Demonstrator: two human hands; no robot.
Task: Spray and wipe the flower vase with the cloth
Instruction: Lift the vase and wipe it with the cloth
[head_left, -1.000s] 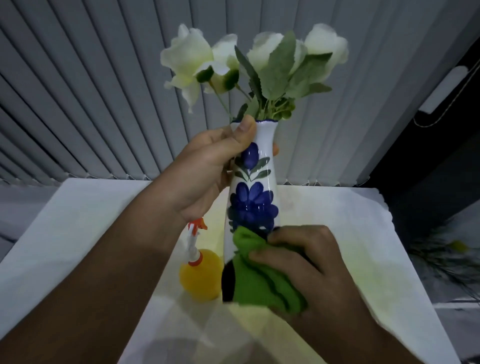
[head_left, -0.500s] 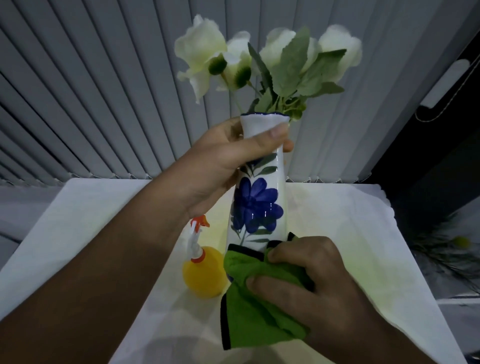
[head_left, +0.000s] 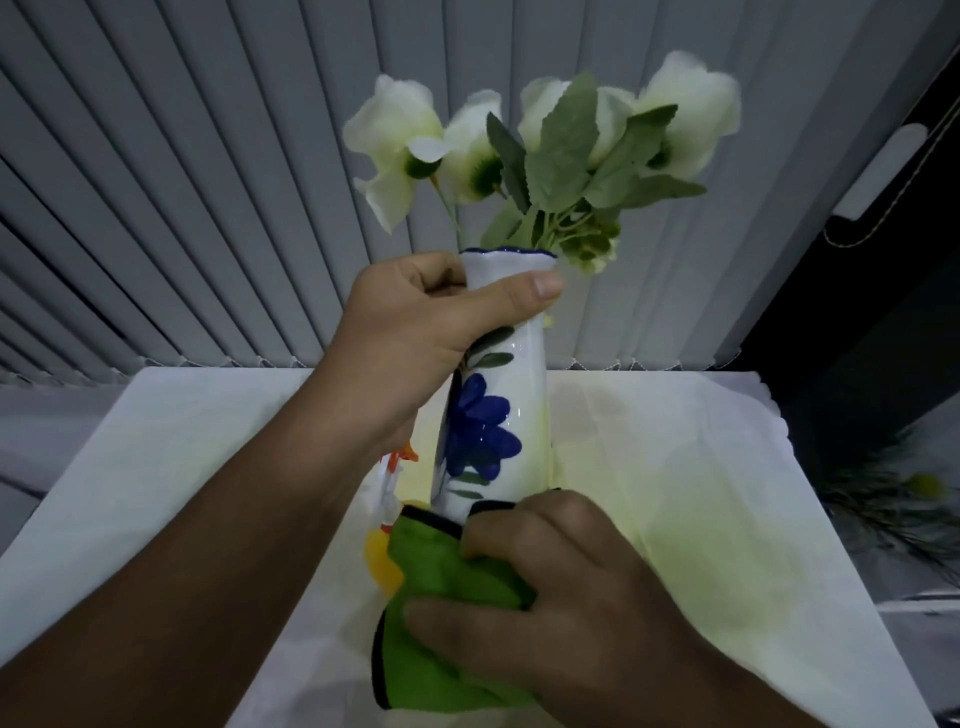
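A white table (head_left: 727, 519) fills the lower view, with grey blinds (head_left: 208, 182) behind it. Over its middle a tall white vase (head_left: 498, 415) with a painted blue flower is held up, roughly upright with a slight lean, white flowers (head_left: 545, 145) sprouting from its mouth. Whether its base touches the table cannot be told, since cloth and hand hide it.

The left hand (head_left: 415, 332) is clamped around the neck of the vase, thumb laid across the front just under the rim. The right hand (head_left: 561, 597) is closed on a green cloth (head_left: 441, 623) with a dark edge, pressing it against the bottom of the vase; the cloth wraps the lower front and hangs below it.

Behind the left wrist stands a small yellow spray bottle (head_left: 382, 556) with an orange trigger, touched by neither hand.

By my reading, the spraying is likely done and the wiping is under way at the base. The glossy middle, the neck under the left hand and the far side would seem left to go over, though how clean they are cannot be judged in this dim light.
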